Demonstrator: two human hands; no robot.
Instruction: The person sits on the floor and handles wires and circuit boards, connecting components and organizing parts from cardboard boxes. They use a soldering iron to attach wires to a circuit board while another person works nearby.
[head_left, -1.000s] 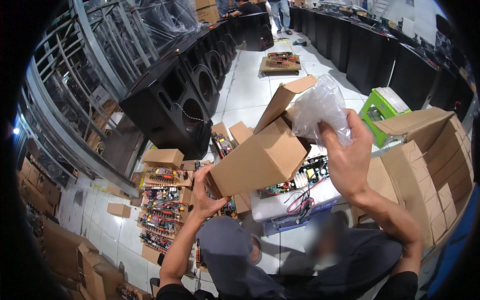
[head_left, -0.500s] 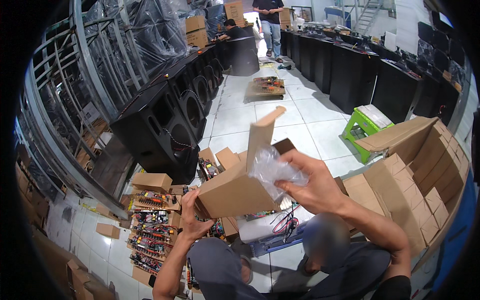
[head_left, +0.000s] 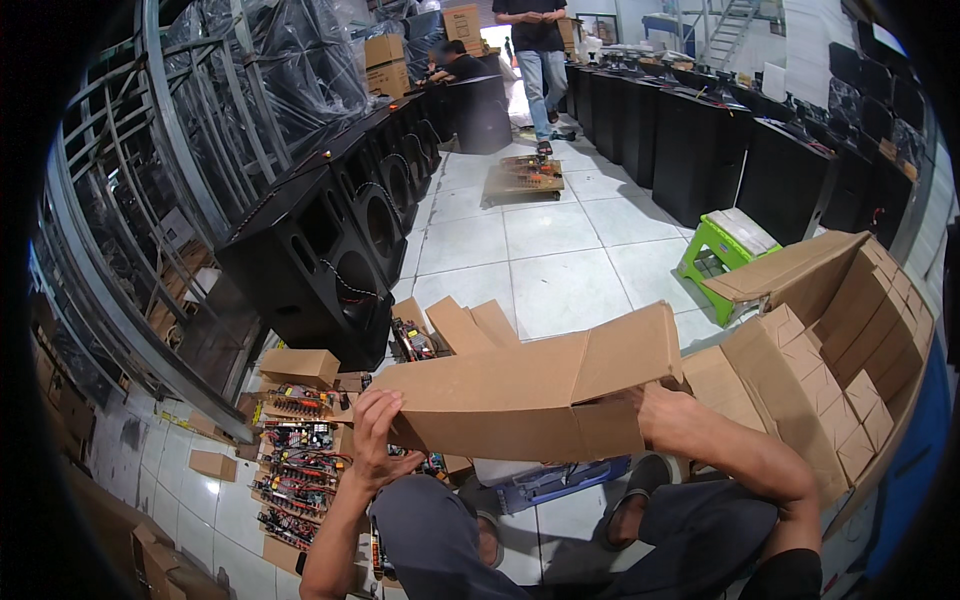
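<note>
A long brown cardboard box [head_left: 480, 390] lies level in front of me, its right end open with flaps sticking out. My left hand [head_left: 380, 435] grips the closed left end, thumb below and fingers over the edge. At the open end is my right hand [head_left: 665, 412], its fingers reaching in behind the flap and out of sight. No clear plastic shows there now. Below the box, partly covered by it, is a blue plastic stool [head_left: 565, 485] between my feet.
Circuit boards [head_left: 300, 455] with wires lie in rows at left, beside small cartons [head_left: 300, 365]. A large open carton [head_left: 750, 400] of smaller boxes stands at right, near a green stool [head_left: 725, 255]. Black speaker cabinets [head_left: 320, 250] line both sides. A person [head_left: 540, 60] walks in the aisle.
My right hand, which held crumpled clear plastic above the box's open end, has gone into that end. The box has levelled out and its right end swung nearer. The walking person has come closer.
</note>
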